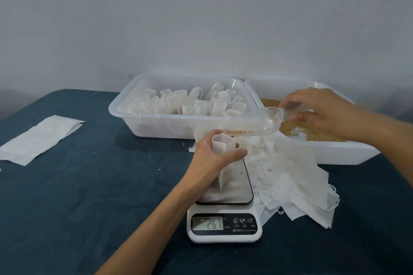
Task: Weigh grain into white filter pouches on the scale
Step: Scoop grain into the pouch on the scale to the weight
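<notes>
Two hands share the filling step: the left hand (214, 158) grips a white filter pouch (223, 147) upright on the scale (224, 214), keeping its mouth open, while the right hand (321, 111) pinches the handle of a clear plastic scoop (254, 121) tilted toward that mouth. Few grains remain at the scoop's lip; the display (207, 223) reads 26.7, and the grain tray (312, 152) sits just behind for refills.
</notes>
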A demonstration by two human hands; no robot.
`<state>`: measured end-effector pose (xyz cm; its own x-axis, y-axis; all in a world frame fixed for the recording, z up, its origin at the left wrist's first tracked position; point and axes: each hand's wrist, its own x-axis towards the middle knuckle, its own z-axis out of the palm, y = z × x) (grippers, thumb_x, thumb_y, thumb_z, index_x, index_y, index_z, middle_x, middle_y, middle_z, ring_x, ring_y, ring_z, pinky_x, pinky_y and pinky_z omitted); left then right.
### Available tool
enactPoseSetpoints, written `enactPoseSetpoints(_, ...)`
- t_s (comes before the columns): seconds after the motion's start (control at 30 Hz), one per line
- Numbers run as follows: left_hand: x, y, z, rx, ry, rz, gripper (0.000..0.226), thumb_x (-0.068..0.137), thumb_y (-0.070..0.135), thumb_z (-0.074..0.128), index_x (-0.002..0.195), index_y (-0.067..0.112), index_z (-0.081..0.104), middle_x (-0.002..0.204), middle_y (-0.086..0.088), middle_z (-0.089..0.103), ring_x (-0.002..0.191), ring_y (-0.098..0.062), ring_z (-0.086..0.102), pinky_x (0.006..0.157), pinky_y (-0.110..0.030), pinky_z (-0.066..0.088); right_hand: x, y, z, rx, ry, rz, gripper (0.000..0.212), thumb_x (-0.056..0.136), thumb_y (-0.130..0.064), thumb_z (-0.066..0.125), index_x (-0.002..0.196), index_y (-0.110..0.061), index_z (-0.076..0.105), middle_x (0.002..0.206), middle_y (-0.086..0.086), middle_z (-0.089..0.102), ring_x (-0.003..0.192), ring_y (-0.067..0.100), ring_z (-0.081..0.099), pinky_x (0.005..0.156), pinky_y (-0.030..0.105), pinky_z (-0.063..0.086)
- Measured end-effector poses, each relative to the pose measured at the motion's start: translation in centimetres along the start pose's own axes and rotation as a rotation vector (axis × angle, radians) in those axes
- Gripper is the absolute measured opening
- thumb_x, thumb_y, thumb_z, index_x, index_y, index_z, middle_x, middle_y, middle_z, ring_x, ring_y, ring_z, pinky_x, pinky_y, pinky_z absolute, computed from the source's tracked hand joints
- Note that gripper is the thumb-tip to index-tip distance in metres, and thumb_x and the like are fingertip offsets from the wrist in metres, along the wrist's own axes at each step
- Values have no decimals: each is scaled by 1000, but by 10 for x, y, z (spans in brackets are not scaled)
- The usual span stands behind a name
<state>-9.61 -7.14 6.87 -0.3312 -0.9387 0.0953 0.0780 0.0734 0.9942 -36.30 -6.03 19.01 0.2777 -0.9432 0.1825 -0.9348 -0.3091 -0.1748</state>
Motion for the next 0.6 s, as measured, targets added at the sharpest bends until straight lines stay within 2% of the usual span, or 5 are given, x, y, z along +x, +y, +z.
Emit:
enactPoseSetpoints(0.07,0,-2,-1,28,-13,-2,35,83,25,88,113,28,70,102,2,78,92,-13,74,73,-14,53,-4,14,10,165,-20,118,26,95,-12,68,107,-35,62,108,-24,64,100,-22,54,81,6,42)
enactPoseSetpoints(0.27,0,-6,4,54,-60,23,10,100,24,70,108,21,75,97,2,78,88,-7,72,73,-15,52,4,69,39,83,54,424,15,95,-18,69,108,-14,62,105,-1,63,92,14,58,69,21,40)
enactPoseSetpoints(0.37,-1,-8,7,52,-65,42,24,109,23,54,107,15,76,99,0,80,97,-8,74,81,-12,51,12,88,55,15,-21,560,13,92,-15,70,94,-4,64,94,7,63,85,24,59,67,32,42)
enactPoseSetpoints(0.43,0,-8,6,60,-61,49,30,110,26,50,105,17,78,101,1,80,99,-8,74,78,-12,51,16,95,63,-24,-97,627,13,90,-13,71,89,0,68,97,9,67,88,28,65,75,36,50)
enactPoseSetpoints(0.6,15,7,-4,68,-69,101,31,107,33,52,100,24,81,105,3,78,92,-4,70,71,-19,52,28,102,72,-130,-244,699,26,93,-18,70,115,-5,69,119,12,68,103,27,64,90,36,52)
